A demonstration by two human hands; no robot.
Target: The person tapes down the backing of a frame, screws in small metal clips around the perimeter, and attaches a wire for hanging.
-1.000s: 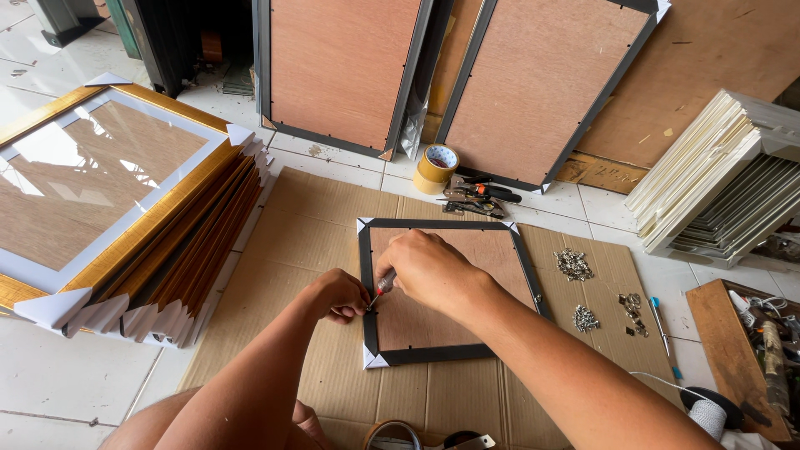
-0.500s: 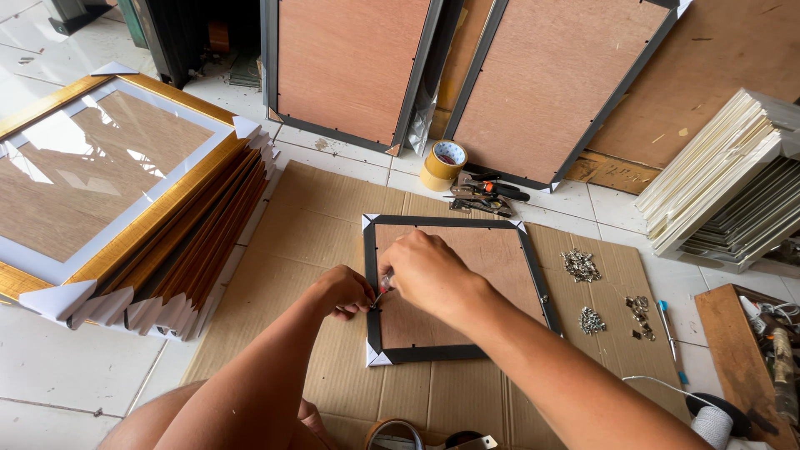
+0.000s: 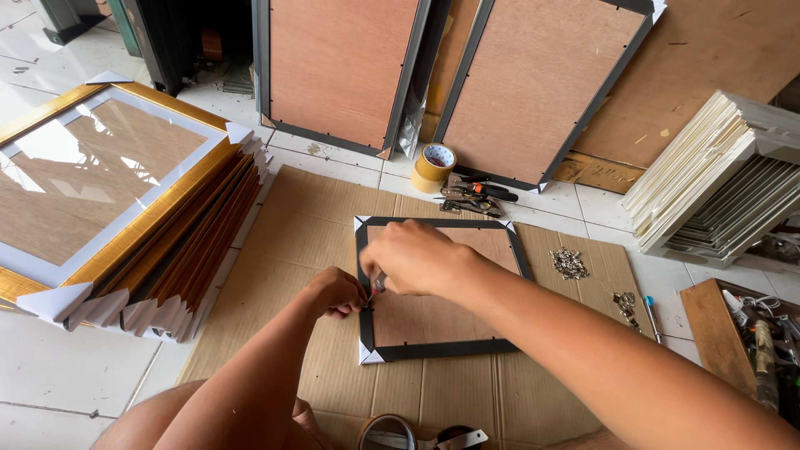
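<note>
Hands meet at the left rail of a small black rectangular picture frame (image 3: pixel 442 287), which lies back-up with its brown hardboard backing showing, on a flattened sheet of brown corrugated cardboard (image 3: pixel 275 250) spread over the white tiled floor. The left hand (image 3: pixel 335 292) sits just outside that rail, fingers curled narrow and pinched on something too small to make out. The right hand (image 3: pixel 414 257) rests over the frame's backing, closed around a slim tool with a red tip (image 3: pixel 372 292) that points into the joint between rail and backing.

Doing this step well seems to call for pressing low and flat, so the tool tip stays against the backing rather than sliding up over the rail. The left fingers would do best pinned close beside the tip, yet out of its line. The white paper corner guards (image 3: pixel 372 357) on the frame look loose enough to shift, so a steady downward weight on the frame should help.

Right of the frame, heaps of small silvery metal fittings (image 3: pixel 569 263) lie on the cardboard within reach. Beyond the frame's far edge stand a roll of yellow-brown tape (image 3: pixel 434 166) and a dark hand tool (image 3: pixel 472 197). Well to the frame's left is a stack of gold-edged frames (image 3: pixel 125 217).
</note>
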